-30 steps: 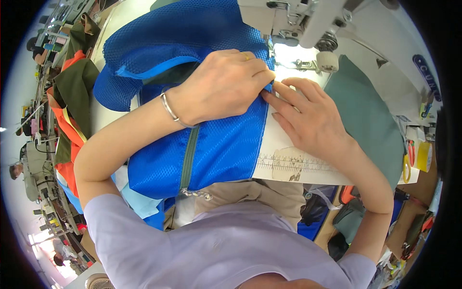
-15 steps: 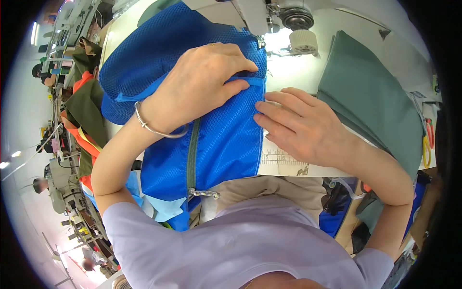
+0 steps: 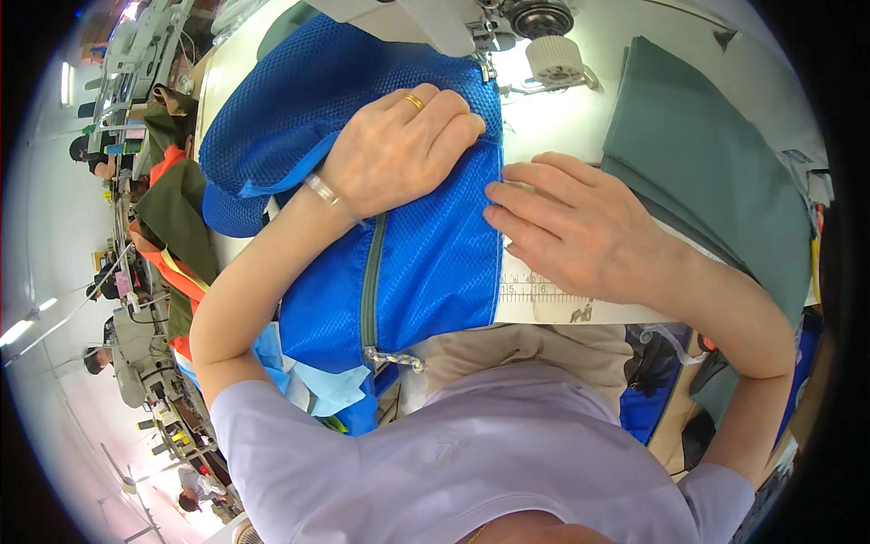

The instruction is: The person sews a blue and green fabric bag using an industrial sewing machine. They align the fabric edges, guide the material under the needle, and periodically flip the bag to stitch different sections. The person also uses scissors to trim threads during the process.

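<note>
A blue fabric bag piece lies on the sewing table, with mesh on its far part and a dark green zipper running toward me. A patterned puller hangs at the zipper's near end. My left hand is closed on the blue piece near its right edge, fingers curled and the thumb tucked from sight. Fingers stretched out, my right hand lies by that edge, its fingertips touching or almost touching the fabric. The sewing machine's presser foot is at the piece's far right corner.
Folded grey-green fabric lies to the right. A white machine knob stands beyond my hands. The table's near edge carries a printed ruler. Olive and orange cloth is heaped at the left. Other people and machines are farther left.
My left hand has turned and closed: the thumb and finger that pinched the blue trim are now curled in. The trim gap lies flatter. My right hand stays beside the edge.
</note>
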Tool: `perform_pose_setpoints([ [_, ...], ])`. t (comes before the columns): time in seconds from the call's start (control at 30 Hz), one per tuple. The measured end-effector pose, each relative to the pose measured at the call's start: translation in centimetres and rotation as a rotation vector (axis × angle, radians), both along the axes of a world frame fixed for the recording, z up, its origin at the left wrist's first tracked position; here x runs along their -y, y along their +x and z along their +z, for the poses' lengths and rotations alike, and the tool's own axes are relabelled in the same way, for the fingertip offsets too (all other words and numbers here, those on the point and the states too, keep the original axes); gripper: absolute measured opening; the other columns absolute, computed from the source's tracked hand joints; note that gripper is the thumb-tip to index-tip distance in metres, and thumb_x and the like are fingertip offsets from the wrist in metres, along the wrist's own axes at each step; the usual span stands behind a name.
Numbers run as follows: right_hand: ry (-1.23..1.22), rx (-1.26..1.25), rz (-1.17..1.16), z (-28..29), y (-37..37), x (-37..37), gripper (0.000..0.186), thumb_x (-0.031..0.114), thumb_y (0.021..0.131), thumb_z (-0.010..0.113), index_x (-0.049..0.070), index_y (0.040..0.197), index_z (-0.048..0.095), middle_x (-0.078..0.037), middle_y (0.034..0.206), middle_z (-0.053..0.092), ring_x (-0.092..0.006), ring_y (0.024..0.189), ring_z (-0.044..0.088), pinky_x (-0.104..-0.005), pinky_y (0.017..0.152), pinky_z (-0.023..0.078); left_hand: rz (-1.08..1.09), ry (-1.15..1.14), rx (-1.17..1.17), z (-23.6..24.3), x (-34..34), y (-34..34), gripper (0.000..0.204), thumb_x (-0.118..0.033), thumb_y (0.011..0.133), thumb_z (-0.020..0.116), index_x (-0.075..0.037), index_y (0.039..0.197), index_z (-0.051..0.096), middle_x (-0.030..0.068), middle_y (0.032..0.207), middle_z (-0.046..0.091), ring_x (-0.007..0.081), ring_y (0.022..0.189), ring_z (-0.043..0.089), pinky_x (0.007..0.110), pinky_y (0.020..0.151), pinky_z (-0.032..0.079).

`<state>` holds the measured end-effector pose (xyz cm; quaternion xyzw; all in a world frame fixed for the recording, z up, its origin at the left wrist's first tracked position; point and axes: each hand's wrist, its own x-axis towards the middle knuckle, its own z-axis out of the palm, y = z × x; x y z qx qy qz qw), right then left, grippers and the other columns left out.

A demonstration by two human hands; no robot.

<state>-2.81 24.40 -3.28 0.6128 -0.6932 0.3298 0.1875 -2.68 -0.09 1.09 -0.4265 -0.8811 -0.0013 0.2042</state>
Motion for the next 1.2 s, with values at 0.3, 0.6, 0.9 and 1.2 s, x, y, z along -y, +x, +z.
perform_pose_setpoints([
  [0.3,-0.019,0.011,-0.023,-0.2,0.1,0.0,0.023,0.009,0.076,0.071,-0.004,0.095,0.071,-0.010,0.102,0.068,-0.0225,0.098,0.062,-0.0332,0.084,0.052,-0.109,-0.057,0.042,1.3,0.4,0.5,0.037,-0.009,0.073,0.070,0.000,0.109,0.072,0.0082,0.097,0.068,0.0211,0.076,0.068,0.032,0.065,0.058],
  [0.6,-0.034,-0.007,-0.026,-0.3,0.0,0.1,0.020,0.008,0.075,0.072,-0.003,0.092,0.071,-0.008,0.099,0.066,-0.0212,0.097,0.061,-0.0323,0.084,0.052,-0.077,-0.100,-0.190,0.3,-0.2,0.8,0.035,-0.010,0.070,0.071,0.000,0.103,0.074,0.0086,0.096,0.070,0.0234,0.076,0.067,0.031,0.066,0.057],
  [0.9,0.000,0.014,-0.029,-0.1,0.1,-0.1,0.023,0.009,0.076,0.071,-0.003,0.096,0.071,-0.009,0.102,0.067,-0.0219,0.099,0.062,-0.0329,0.086,0.052,0.012,0.078,0.066,0.4,0.4,2.0,0.037,-0.002,0.071,0.070,-0.005,0.107,0.076,0.0067,0.098,0.070,0.0238,0.087,0.068,0.034,0.072,0.059],
  [1.2,0.060,0.055,0.006,0.6,-0.1,-0.3,0.032,0.008,0.070,0.074,-0.005,0.099,0.071,-0.014,0.109,0.068,-0.0268,0.105,0.063,-0.0369,0.089,0.055,0.013,0.239,0.104,-0.7,0.7,1.5,0.035,0.003,0.072,0.073,-0.004,0.106,0.076,0.0070,0.091,0.070,0.0232,0.076,0.066,0.033,0.064,0.057],
])
